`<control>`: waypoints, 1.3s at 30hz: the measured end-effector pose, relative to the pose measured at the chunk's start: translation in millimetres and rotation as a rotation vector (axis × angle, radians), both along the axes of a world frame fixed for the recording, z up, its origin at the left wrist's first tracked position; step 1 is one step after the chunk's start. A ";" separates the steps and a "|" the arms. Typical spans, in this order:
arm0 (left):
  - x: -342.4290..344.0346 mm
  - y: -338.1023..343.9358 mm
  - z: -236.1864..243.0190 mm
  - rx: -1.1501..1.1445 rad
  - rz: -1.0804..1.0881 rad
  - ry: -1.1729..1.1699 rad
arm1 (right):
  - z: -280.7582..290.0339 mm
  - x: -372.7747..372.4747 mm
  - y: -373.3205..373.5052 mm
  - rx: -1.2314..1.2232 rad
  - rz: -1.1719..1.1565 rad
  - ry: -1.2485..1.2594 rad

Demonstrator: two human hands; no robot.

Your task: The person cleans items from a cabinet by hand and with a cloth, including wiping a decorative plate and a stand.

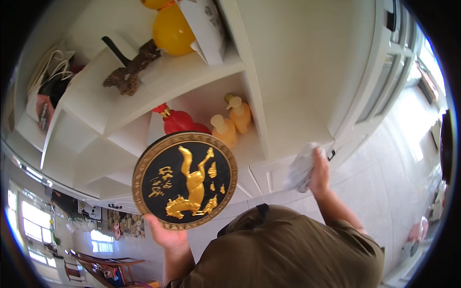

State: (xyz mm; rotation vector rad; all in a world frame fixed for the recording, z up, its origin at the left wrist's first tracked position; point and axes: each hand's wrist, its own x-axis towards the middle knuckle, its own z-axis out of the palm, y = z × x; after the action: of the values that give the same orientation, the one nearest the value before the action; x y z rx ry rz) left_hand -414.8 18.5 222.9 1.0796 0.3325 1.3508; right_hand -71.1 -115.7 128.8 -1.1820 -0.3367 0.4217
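My left hand (pixel 168 235) grips the lower rim of a round plaque (pixel 161 165), with its thumb on the front edge. The plaque has a black face, a patterned brown-gold rim, a raised gold horse turned on its side and gold lettering. It is held up in front of the shelves. Off to the right, my right hand (pixel 320 175) is closed on a crumpled pale grey cloth (pixel 301 168), which is partly blurred. Just behind the plaque's upper edge are a red gourd ornament (pixel 177 121) and two orange pump bottles (pixel 224 130), partly covered by it.
The white shelf unit (pixel 187 79) bears a yellow gourd ornament (pixel 174 32), a dark wood carving (pixel 127 77), a white box (pixel 206 31) and paper bags (pixel 45 96). Cabinet doors (pixel 379 91) stand at right above pale floor tiles (pixel 384 177). A wooden chair (pixel 115 269) is lower left.
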 end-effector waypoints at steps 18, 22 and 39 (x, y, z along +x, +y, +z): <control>-24.2 -32.0 -16.9 0.001 0.244 0.012 | 90.2 35.2 42.4 0.357 0.079 0.220; -43.4 -34.5 -50.8 -0.086 0.439 0.086 | 48.4 2.8 56.9 0.138 0.269 0.075; -78.5 -12.5 -112.9 -0.368 0.604 0.198 | -16.3 -53.7 132.6 -0.219 0.603 0.016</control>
State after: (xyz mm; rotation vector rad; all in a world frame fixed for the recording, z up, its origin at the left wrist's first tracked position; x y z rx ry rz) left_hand -493.3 6.1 110.0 0.8276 1.0765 1.6227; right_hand -124.8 16.9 112.5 -1.2777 -0.6491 1.0116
